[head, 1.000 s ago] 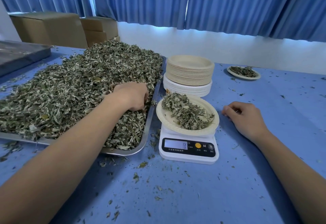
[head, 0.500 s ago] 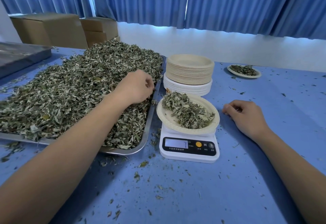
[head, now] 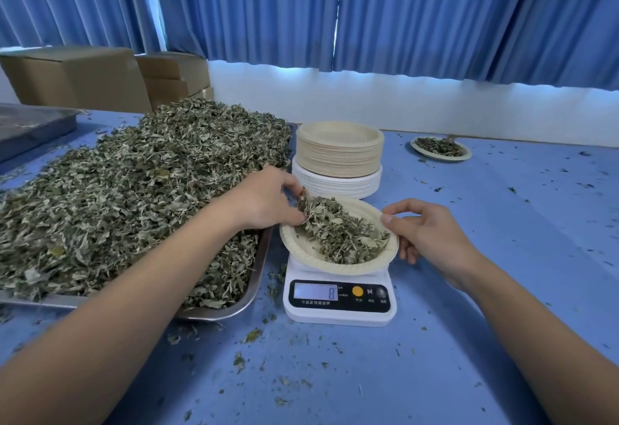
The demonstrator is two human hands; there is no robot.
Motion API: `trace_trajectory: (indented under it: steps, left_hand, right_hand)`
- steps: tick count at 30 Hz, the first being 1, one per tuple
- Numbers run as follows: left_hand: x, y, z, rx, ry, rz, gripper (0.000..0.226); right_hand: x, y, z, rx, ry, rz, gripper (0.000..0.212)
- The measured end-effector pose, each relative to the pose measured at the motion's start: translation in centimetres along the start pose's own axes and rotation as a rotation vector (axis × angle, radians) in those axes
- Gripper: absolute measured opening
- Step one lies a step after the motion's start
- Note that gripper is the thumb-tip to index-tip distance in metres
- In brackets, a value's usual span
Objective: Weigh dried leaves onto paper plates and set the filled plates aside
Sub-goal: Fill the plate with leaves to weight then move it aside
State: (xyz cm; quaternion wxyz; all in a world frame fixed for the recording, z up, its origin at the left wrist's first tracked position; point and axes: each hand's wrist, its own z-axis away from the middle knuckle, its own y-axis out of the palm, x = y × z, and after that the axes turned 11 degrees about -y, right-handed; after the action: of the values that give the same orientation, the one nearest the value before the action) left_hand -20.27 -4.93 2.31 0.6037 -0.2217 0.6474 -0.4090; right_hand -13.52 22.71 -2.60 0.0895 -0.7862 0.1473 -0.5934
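A beige paper plate [head: 303,252] carrying a heap of dried leaves [head: 341,233] sits on a small white digital scale [head: 338,310]; the display reads 8. My left hand [head: 264,200] pinches a few leaves at the plate's rear left edge. My right hand [head: 432,233] holds the plate's right rim, thumb on top and fingers curled below. To the left lies a large metal tray [head: 256,274] piled with a mound of loose dried leaves [head: 134,190]. A filled plate [head: 440,149] stands at the back right.
A tall stack of empty paper plates [head: 338,156] stands just behind the scale. Cardboard boxes [head: 77,79] and a second metal tray [head: 30,126] sit at the far left. Leaf crumbs litter the blue tabletop [head: 502,257]. Blue curtains hang behind.
My left hand lifted out of the tray's leaf mound and moved right to the plate with a pinch of leaves. My right hand left the table and took the plate's rim.
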Motion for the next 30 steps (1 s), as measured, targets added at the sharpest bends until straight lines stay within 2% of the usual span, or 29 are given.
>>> trace_trajectory:
  steps: [5, 8, 11, 15, 18, 19, 21, 24, 27, 30]
  left_hand:
    - [-0.9, 0.5, -0.4, -0.018, 0.012, -0.028, 0.037]
    - [-2.2, 0.9, -0.7, -0.029, 0.05, -0.03, 0.031]
    - [-4.2, 1.6, -1.0, -0.045, 0.097, -0.082, 0.035]
    - [-7.2, 3.1, -1.8, -0.034, 0.173, -0.124, 0.013]
    - [-9.7, 4.9, -2.9, 0.024, 0.176, -0.127, 0.02]
    - [-10.7, 5.5, -3.3, 0.018, 0.187, -0.141, 0.021]
    - [-12.8, 6.9, -4.3, -0.015, 0.199, -0.174, 0.037]
    - [-16.1, 9.2, -6.0, -0.014, 0.232, -0.223, 0.04]
    - [-18.9, 11.8, -8.7, 0.091, 0.174, -0.217, 0.047]
    - [-20.8, 14.2, -12.1, 0.218, 0.159, -0.177, 0.072]
  right_hand:
    - [0.2, -0.4, -0.2, -0.008, 0.008, -0.006, 0.006]
    - [0.2, -1.4, -0.4, -0.06, 0.006, 0.018, 0.007]
    - [0.0, -3.0, -0.8, -0.141, 0.031, 0.02, 0.007]
    - [-1.0, -5.0, -1.5, -0.235, 0.075, -0.022, 0.007]
    - [-2.7, -6.9, -2.2, -0.3, 0.134, -0.017, 0.007]
    - [-3.3, -7.9, -2.5, -0.323, 0.154, -0.002, 0.007]
    - [-4.6, -10.2, -3.4, -0.365, 0.179, 0.026, 0.007]
    - [-6.3, -13.9, -5.1, -0.427, 0.189, 0.067, 0.008]
    - [-8.0, -16.8, -7.1, -0.494, 0.2, 0.134, 0.009]
    - [-9.4, -18.6, -9.1, -0.541, 0.222, 0.217, 0.01]
